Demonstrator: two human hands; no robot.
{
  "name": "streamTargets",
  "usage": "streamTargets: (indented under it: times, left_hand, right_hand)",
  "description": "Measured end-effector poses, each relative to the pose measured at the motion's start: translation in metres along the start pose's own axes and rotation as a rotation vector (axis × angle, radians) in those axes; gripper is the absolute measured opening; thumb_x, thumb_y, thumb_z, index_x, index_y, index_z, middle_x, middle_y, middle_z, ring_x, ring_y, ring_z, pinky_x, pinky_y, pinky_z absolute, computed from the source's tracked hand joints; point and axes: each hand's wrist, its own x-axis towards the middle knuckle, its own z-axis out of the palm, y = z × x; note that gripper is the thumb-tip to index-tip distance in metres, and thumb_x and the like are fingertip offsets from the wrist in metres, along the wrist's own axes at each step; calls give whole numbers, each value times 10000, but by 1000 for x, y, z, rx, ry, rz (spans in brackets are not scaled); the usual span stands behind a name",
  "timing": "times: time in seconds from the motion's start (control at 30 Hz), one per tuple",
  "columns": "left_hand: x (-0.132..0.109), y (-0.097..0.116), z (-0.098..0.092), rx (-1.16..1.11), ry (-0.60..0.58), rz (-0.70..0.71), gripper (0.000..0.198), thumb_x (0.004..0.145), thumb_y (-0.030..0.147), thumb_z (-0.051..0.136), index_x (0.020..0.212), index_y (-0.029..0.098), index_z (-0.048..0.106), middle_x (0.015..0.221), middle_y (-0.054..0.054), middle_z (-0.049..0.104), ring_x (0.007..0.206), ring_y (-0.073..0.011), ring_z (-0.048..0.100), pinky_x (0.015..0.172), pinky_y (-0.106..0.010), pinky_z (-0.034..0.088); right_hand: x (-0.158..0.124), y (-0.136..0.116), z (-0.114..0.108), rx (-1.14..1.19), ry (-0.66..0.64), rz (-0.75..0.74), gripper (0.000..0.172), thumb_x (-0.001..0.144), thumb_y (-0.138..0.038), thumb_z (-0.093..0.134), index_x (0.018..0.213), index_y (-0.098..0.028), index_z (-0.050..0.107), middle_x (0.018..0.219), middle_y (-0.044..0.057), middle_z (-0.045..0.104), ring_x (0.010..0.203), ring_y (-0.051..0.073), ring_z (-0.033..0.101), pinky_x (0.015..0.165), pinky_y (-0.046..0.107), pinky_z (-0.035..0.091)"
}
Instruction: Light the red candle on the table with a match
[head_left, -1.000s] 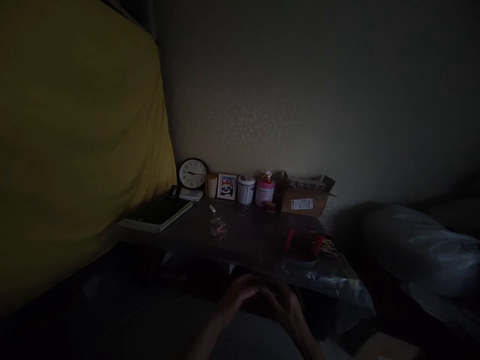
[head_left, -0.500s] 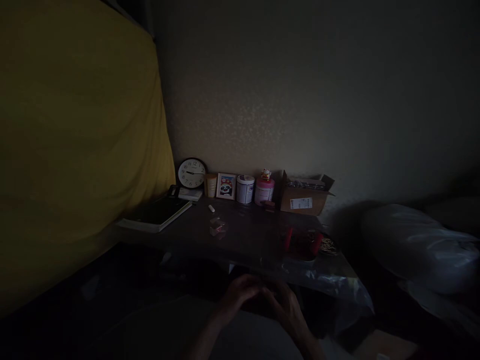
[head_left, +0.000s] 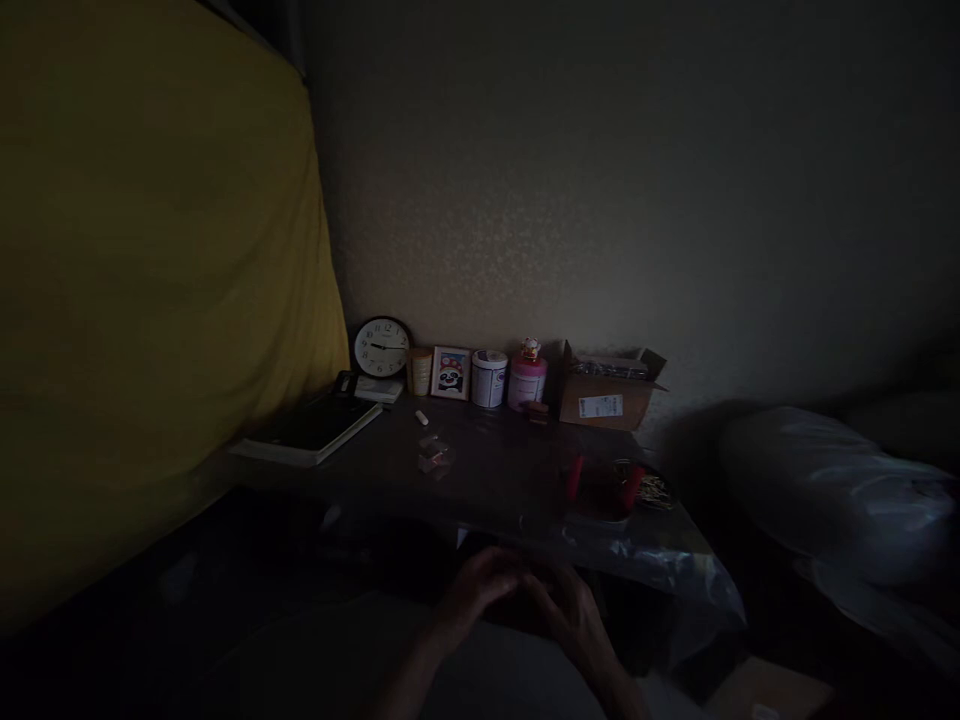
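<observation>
The scene is very dim. My left hand (head_left: 484, 580) and my right hand (head_left: 568, 597) meet just in front of the table's near edge, with fingers bent and tips close together. What lies between them, if anything, is lost in shadow. On the dark table (head_left: 495, 480) nearest the hands lies a small clear packet (head_left: 433, 455). A short white stick (head_left: 421, 418) rests behind it. To the right of the hands, a dark tray with two red upright parts, one a red block (head_left: 633, 486), stands beside a pile of thin pale sticks (head_left: 654, 491).
Along the wall stand a round clock (head_left: 383, 347), a yellowish cup (head_left: 420, 372), a framed panda picture (head_left: 451, 374), a white tin (head_left: 489, 379), a pink-lidded tub (head_left: 527, 382) and an open cardboard box (head_left: 607, 392). A thick book (head_left: 315, 430) lies left. White plastic bags (head_left: 817, 490) bulge at right.
The view has shifted very slightly. Both hands keep nearly the same pose and place, and the things on the table have not moved.
</observation>
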Motion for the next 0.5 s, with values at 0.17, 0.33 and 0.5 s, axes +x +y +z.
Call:
streamTargets:
  times: [0.17,0.33,0.5]
  left_hand:
    - [-1,2,2,-62,15,11,229,697,288,677,879,147,668,889,-77,683,887,-237,601,776,-321,429]
    - [-1,2,4,-210,21,9,202,688,275,692,852,158,679,902,-73,691,933,-246,602,840,-353,433]
    - [2,-2,1,-221,70,-27,206,670,270,709,845,164,686,908,-69,692,951,-246,599,856,-357,439]
  right_hand:
    - [1,-1,-2,66,31,42,275,826,-408,536,1000,-221,639,993,66,678,953,224,619,795,298,516]
    - [3,11,-6,236,97,138,340,812,-473,532,987,-195,620,937,70,680,887,229,633,752,308,516]
    - [6,13,-10,331,240,212,396,735,-534,597,869,-166,651,850,72,686,835,235,631,721,295,503]
